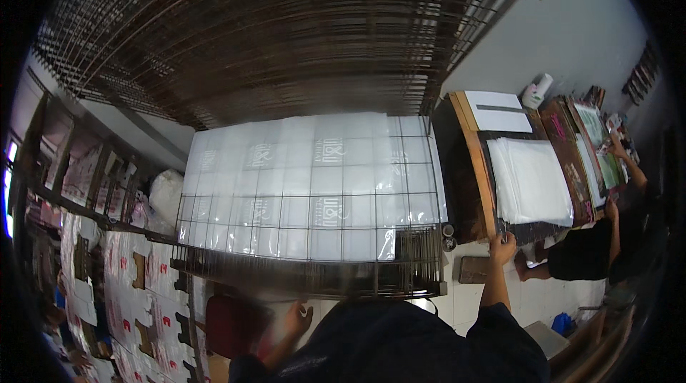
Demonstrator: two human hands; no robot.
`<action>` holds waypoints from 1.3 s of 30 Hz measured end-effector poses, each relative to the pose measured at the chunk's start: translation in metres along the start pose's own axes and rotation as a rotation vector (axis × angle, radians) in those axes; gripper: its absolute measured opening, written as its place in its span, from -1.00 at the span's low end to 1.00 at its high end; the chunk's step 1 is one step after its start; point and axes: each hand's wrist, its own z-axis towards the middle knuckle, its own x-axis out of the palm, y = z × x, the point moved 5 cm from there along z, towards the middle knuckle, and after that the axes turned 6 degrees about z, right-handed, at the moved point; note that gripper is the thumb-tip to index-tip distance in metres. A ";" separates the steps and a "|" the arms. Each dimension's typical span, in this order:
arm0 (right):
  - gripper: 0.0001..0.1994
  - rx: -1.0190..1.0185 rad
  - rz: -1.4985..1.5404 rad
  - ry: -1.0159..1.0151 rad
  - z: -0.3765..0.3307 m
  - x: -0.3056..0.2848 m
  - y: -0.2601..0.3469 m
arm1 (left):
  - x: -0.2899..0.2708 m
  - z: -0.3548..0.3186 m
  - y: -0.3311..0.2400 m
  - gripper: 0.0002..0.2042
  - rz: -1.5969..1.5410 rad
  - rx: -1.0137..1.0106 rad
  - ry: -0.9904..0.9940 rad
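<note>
Clearly, white lettering [329, 212] marks translucent sheets [296, 176] — left hand [296, 319] half-spread; right hand [502, 247] — can't tell its grip.

Dark shirt [389, 344], short dark sleeves [500, 336], bare forearms [494, 286], bare hands [502, 248]

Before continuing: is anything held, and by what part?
Cannot tell: left hand is near the wire rack, right hand at the edge of the dark table.
</note>
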 end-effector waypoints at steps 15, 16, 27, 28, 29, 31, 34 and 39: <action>-0.48 -0.146 -0.147 0.284 -0.012 -0.008 -0.033 | 0.164 0.056 0.052 -0.56 -0.303 -0.118 0.313; -0.48 -0.157 -0.150 0.270 -0.010 -0.013 -0.030 | 0.162 0.047 0.048 -0.55 -0.293 -0.210 0.334; -0.48 -0.119 -0.099 0.275 -0.014 -0.021 -0.030 | 0.140 0.019 0.028 -0.56 -0.071 0.183 0.479; -0.48 -0.122 -0.108 0.273 -0.014 -0.022 -0.028 | 0.144 0.022 0.036 -0.56 -0.103 0.191 0.488; -0.48 -0.127 -0.123 0.265 -0.013 -0.025 -0.026 | 0.145 0.023 0.034 -0.55 -0.093 0.086 0.517; -0.50 -0.111 -0.155 0.253 -0.004 -0.028 -0.028 | 0.118 0.017 -0.036 -0.54 -0.072 -0.117 0.578; -0.55 -0.012 0.030 0.275 0.019 -0.016 -0.040 | 0.126 0.022 -0.013 -0.50 -0.417 -0.178 0.562; -0.54 0.492 1.178 0.184 0.091 0.007 -0.072 | 0.119 0.032 -0.016 -0.52 0.100 0.037 0.509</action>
